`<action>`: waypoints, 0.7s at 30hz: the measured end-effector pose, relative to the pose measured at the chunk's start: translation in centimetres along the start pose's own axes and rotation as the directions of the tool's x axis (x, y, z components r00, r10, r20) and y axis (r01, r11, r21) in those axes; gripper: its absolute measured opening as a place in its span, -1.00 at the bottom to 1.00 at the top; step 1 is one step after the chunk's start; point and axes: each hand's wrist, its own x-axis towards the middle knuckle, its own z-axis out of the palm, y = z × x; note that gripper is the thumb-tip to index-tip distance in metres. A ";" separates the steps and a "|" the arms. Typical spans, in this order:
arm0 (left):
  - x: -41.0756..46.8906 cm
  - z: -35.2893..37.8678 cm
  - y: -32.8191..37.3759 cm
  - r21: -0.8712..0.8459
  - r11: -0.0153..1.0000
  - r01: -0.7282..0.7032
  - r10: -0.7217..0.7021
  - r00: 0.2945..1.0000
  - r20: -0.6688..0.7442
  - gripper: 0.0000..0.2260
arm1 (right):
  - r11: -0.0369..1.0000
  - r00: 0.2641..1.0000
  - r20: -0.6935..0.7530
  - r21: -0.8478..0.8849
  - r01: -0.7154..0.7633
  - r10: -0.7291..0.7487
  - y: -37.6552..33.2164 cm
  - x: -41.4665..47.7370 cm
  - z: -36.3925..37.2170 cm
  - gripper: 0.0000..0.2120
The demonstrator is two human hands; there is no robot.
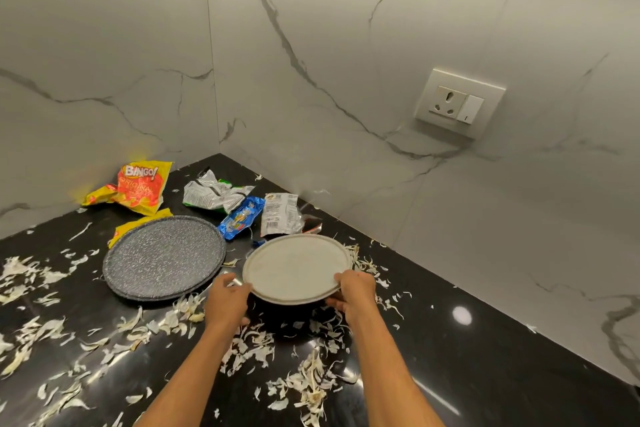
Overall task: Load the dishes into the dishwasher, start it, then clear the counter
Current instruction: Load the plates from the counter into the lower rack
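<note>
1. Head view, item in hand: pale plate (297, 267), round and bare on top, at the middle of the black counter (450, 350), near the wall corner. A dark shape sits beneath its near edge; whether that is a second dish or only shadow cannot be told.
2. Left hand (227, 302): curled on the plate's near-left rim, thumb on top, fingers going under.
3. Right hand (356, 289): curled on the near-right rim in the same way. Both hands hold the one plate.
4. Step judged in hand: lifting this plate to carry it to the dishwasher, which is not in view. Handling advice: keep it level, raise it straight up before turning away, and check the underside for clinging scraps.
5. Dark speckled plate (164, 255): flat on the counter just left of the pale plate, apart from it; likely next to go.
6. Wrappers behind the plates: red-and-yellow Bingo packet (138, 187), silver-green wrapper (214, 192), blue wrapper (240, 217), white printed wrapper (278, 213), yellow wrapper (138, 225) partly under the dark plate.
7. Pale vegetable peelings (311, 388): strewn across the counter and around both forearms; no bar to the lift, work for the clearing stage.
8. Wall socket (457, 104): on the marble wall, well clear.
</note>
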 end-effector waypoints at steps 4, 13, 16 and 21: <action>0.0 -0.6 1.2 -0.091 0.996 -0.012 0.012 1.000 -0.004 -0.71 | 0.999 1.000 0.019 -0.043 0.018 -0.017 -0.5 -1.1 -1.2 -0.88; -1.0 -2.1 3.6 -0.065 0.996 -0.066 0.067 0.998 0.015 -0.91 | 0.996 0.990 0.110 -0.023 0.087 -0.084 -0.9 -4.3 -2.5 -0.84; -1.7 -2.7 3.8 -0.051 0.997 -0.064 0.064 0.998 0.014 -0.89 | 0.994 0.987 0.121 -0.031 0.107 -0.102 -0.7 -5.6 -3.1 -0.87; -3.3 -3.1 3.9 -0.039 0.994 -0.106 0.107 0.993 0.041 -0.88 | 0.986 0.984 0.099 -0.063 0.154 -0.147 -0.2 -8.0 -4.6 -0.86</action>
